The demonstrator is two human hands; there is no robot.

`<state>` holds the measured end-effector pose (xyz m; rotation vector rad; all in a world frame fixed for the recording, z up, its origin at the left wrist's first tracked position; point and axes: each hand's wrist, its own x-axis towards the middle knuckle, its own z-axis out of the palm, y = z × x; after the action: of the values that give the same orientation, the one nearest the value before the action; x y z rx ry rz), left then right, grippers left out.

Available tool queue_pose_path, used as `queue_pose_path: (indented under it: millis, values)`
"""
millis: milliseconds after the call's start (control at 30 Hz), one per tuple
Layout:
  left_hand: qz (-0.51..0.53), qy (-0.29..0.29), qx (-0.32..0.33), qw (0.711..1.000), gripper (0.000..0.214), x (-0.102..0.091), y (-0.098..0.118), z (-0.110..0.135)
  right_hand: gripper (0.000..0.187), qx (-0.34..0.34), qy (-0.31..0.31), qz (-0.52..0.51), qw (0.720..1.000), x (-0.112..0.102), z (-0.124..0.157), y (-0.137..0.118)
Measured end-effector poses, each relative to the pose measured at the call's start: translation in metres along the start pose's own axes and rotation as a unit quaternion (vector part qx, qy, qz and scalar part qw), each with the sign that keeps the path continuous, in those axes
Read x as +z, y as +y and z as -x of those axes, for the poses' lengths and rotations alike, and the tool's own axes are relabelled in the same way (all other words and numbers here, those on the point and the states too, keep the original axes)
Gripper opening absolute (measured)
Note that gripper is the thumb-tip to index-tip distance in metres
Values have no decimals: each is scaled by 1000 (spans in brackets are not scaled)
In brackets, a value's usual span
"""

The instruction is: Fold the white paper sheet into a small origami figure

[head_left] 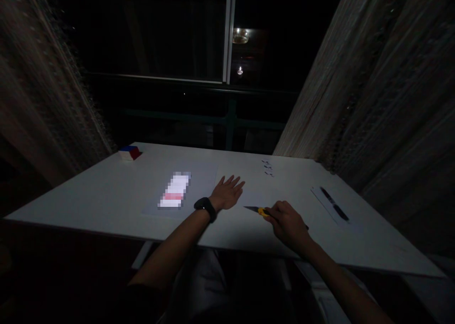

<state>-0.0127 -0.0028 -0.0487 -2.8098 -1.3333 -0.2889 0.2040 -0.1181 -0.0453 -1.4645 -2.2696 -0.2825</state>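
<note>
My left hand (227, 193) lies palm down near the middle of the white table (106, 200), its fingers stretched and spread; a dark band circles the wrist. To the right of it, my right hand (288, 223) is wrapped round a yellow and black utility knife (263, 212). The knife's blade is out, its tip pointing left towards the left hand without touching it. Left of my left hand, a lit phone (175, 190), blurred into pixels, rests on a pale sheet. Dark scribbled marks (269, 168) show beyond the hands; whether they are on paper, I cannot tell.
A colourful puzzle cube (130, 153) sits at the table's far left corner. A dark pen (334, 204) lies on a white strip at the right. Curtains (320, 72) hang at both sides, with a dark window (142, 34) behind the table. The room is dim.
</note>
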Motion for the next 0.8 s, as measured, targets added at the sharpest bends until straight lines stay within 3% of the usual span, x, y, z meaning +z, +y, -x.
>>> queue_pose_path:
  millis: [533,667,800]
  values:
    - [18,-14,-26,999,55,-3,3,2,21,-7,5,11,1000,7,-9,-13]
    - [23,-39,-11,999,57,-10,-4,-1,22,-3,-4,1,1000,5,-9,-12]
    - [9,-23,-8,1000,55,-12,-14,-3,22,0,-11,0,1000,3,-8,-12]
